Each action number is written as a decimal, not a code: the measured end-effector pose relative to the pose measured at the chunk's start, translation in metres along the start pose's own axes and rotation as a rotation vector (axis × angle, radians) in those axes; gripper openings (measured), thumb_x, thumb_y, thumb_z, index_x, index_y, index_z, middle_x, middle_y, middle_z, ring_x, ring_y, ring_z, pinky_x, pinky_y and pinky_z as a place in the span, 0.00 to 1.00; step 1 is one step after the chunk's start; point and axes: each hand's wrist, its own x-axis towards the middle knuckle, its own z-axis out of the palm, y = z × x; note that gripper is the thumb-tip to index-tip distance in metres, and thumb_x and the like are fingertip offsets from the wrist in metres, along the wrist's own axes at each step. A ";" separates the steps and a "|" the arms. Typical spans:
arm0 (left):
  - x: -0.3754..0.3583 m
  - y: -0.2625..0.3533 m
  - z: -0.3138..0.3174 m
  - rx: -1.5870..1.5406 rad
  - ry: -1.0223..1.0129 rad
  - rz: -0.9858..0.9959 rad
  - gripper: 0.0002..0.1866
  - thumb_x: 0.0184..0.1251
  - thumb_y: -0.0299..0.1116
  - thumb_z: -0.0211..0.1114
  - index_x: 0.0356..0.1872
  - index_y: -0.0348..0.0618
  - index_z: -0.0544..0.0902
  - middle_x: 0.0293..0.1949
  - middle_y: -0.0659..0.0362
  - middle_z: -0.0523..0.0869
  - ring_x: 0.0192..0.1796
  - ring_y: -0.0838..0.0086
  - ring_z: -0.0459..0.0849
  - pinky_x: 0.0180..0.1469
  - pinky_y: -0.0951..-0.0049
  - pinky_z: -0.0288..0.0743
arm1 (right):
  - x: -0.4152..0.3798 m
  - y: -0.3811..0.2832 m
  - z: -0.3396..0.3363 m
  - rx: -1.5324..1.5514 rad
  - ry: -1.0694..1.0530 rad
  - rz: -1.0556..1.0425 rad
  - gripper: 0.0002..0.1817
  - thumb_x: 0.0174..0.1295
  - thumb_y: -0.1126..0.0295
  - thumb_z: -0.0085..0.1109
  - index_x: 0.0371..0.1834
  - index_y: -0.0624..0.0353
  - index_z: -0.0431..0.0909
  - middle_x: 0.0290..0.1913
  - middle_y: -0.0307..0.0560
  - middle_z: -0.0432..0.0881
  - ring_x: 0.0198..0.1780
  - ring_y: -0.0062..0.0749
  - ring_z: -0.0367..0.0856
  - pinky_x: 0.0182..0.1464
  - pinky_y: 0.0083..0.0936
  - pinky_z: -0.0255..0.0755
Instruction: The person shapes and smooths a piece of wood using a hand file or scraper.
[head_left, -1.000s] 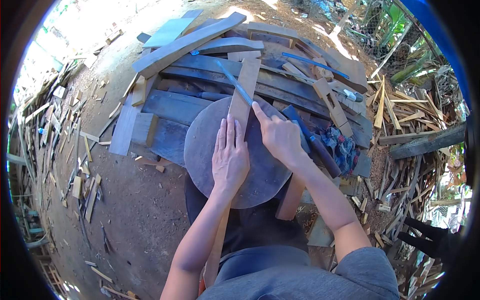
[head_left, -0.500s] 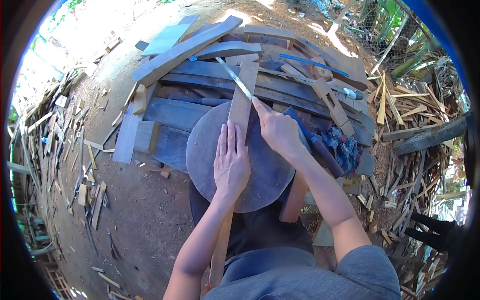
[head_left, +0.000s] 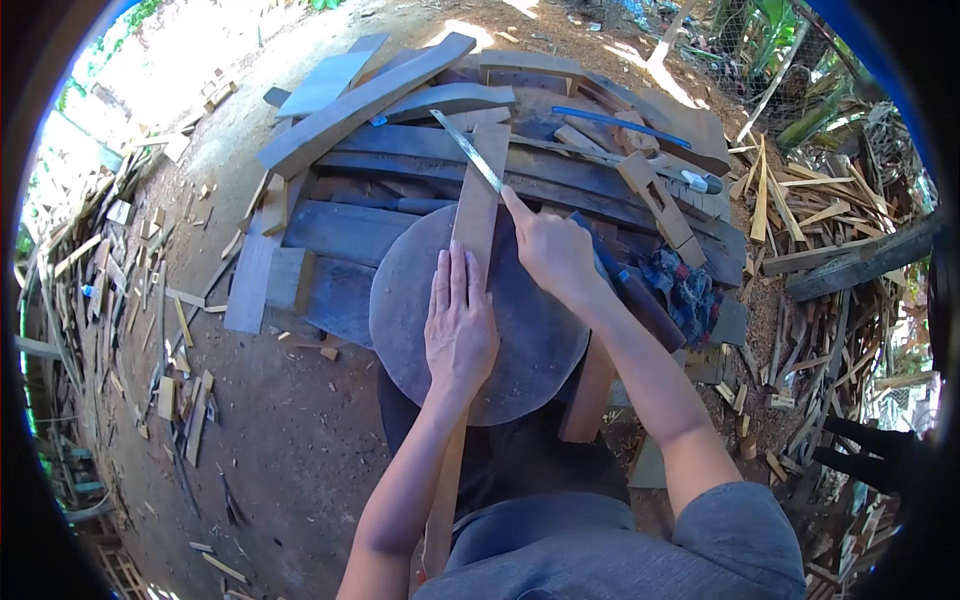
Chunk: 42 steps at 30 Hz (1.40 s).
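A long flat wooden board (head_left: 478,215) lies lengthwise over a round wooden disc (head_left: 405,300) in front of my body. My left hand (head_left: 462,325) rests flat on the board, fingers stretched forward and pressing against its top. In my right hand (head_left: 555,255) is a narrow-bladed handsaw (head_left: 468,150); the fist hides its handle, and the index finger points along the blade. The blade slants across the board near its far end, with the tip reaching beyond the left edge.
Behind the disc lies a pile of planks (head_left: 350,235), crossed by a thick beam (head_left: 370,100). A blue strip (head_left: 620,126), a slotted wood block (head_left: 660,208) and a dark patterned cloth (head_left: 680,290) lie to the right. Scrap wood (head_left: 835,205) is heaped at the sides.
The view has shifted slightly. My right hand and the saw blade appear to have slid back a little relative to the board; my left hand stays on the board.
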 end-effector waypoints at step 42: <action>0.000 0.002 0.002 0.017 0.042 0.031 0.29 0.77 0.31 0.53 0.75 0.30 0.64 0.79 0.42 0.61 0.82 0.52 0.58 0.81 0.58 0.56 | 0.092 0.010 0.025 0.130 0.053 0.086 0.23 0.77 0.59 0.43 0.73 0.39 0.72 0.47 0.62 0.87 0.48 0.63 0.86 0.52 0.57 0.79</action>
